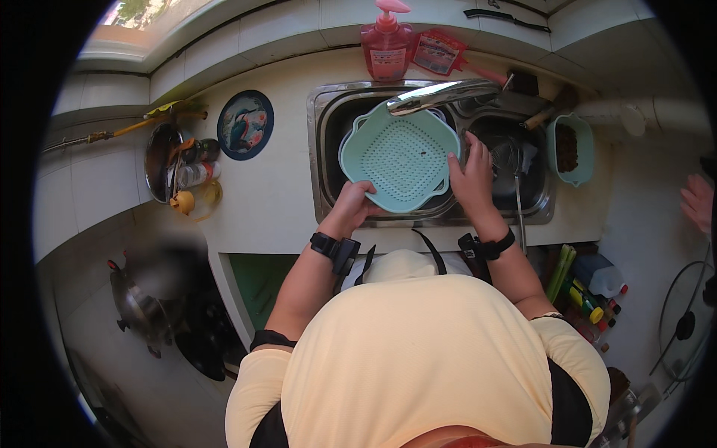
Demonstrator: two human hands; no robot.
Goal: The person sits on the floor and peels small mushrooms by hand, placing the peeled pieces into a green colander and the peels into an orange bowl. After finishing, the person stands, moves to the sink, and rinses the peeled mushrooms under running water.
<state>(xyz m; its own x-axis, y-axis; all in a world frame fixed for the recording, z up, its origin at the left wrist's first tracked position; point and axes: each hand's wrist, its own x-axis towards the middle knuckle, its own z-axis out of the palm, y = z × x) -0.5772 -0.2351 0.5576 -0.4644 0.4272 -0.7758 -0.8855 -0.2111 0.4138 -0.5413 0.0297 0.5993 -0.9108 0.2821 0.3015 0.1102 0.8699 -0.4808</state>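
A mint-green plastic colander [400, 159] with a small dark speck in it is tilted over the left basin of a stainless steel double sink [315, 185]. My left hand [354, 206] grips its lower left rim, thumb on top. Beside its right rim is my right hand [472, 171], thumb and fingers apart; whether it touches the rim I cannot tell. A pale rim shows behind the colander's left side. Above the colander's top edge reaches the chrome faucet [442, 95]. In the right basin lies a wire whisk [507, 157], partly hidden.
A pink pump bottle [386, 56] and a red refill pouch [438, 52] stand behind the sink. Right of it is a mint container [572, 151] with brown contents. A round bird-patterned mat [245, 125] and jars [199, 173] are at left. Another hand [698, 203] shows at far right.
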